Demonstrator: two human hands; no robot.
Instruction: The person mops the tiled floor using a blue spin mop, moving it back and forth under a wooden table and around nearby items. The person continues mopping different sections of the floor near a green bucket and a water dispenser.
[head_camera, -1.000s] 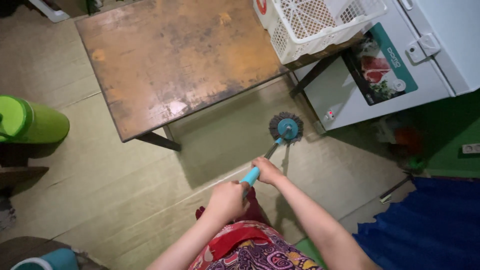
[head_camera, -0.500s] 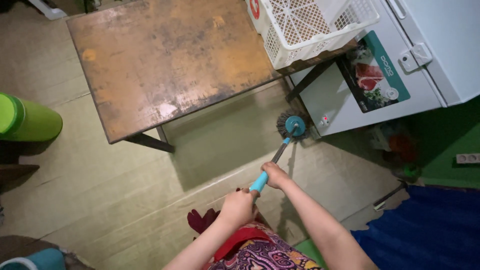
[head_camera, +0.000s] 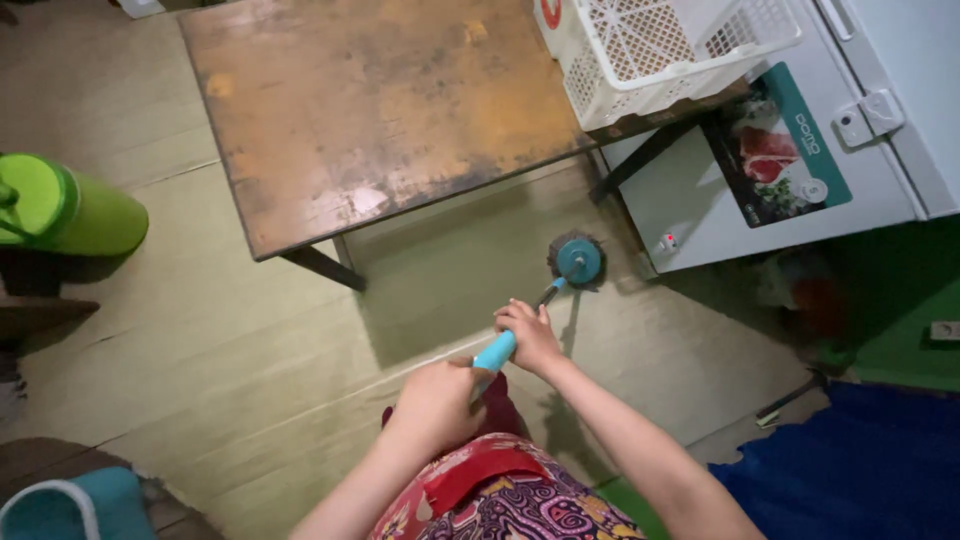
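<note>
Both hands hold a mop (head_camera: 545, 300) by its blue handle. The left hand (head_camera: 437, 400) wraps its grip tight around the near end, low in the middle of the frame. The right hand (head_camera: 530, 335) closes around the handle a bit higher. The round mop head (head_camera: 577, 260) sits on the floor (head_camera: 200, 330) right of centre, just beside the white freezer (head_camera: 700, 200) and under the edge of the brown worktop (head_camera: 380, 110). To mop well, the head should press flat and slide slowly along the freezer's edge.
</note>
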